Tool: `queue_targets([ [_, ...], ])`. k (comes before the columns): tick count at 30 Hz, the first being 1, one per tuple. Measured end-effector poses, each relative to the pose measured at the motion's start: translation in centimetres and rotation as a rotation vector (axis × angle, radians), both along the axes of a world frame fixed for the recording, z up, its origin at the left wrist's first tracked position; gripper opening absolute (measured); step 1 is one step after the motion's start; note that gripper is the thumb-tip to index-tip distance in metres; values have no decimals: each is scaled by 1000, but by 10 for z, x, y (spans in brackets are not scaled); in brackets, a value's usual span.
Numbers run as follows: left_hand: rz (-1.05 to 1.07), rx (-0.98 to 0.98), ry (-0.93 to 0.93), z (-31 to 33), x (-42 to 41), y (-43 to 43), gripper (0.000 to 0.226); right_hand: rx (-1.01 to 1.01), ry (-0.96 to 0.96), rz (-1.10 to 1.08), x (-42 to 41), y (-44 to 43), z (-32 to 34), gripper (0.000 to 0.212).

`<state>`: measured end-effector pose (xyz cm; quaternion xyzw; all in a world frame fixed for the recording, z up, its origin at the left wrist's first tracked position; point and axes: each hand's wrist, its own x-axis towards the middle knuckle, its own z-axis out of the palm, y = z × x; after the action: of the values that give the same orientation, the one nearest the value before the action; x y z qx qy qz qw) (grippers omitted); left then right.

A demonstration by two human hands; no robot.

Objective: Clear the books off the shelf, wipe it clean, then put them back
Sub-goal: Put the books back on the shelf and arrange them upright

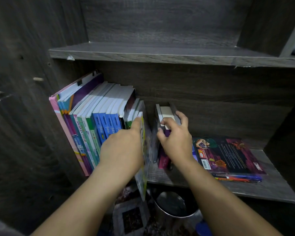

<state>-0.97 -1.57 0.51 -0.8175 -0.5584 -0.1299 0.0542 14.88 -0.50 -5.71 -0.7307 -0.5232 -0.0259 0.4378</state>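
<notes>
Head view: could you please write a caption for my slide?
Left hand touches the upright books while the right hand grips a small purple book on the shelf.

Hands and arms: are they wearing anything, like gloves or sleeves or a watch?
No. The left hand and the right hand are bare, with no gloves and no rings that show. The left arm and the right arm are bare too, all the way down to the picture's edge: no sleeves, no watch, no bracelet.
</notes>
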Motion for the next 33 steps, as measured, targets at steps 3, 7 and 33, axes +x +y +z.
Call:
queue_targets([
  [3, -10, 42, -99, -13, 13, 11, 72, -18, -23, 35, 3, -2, -1, 18],
  [7, -55, 17, -135, -30, 18, 19, 77, -49, -59, 122, 10, -9, 1, 26],
  [33, -43, -80, -449, -60, 36, 21, 52, -589, 121, 432, 32, -35, -14, 73],
])
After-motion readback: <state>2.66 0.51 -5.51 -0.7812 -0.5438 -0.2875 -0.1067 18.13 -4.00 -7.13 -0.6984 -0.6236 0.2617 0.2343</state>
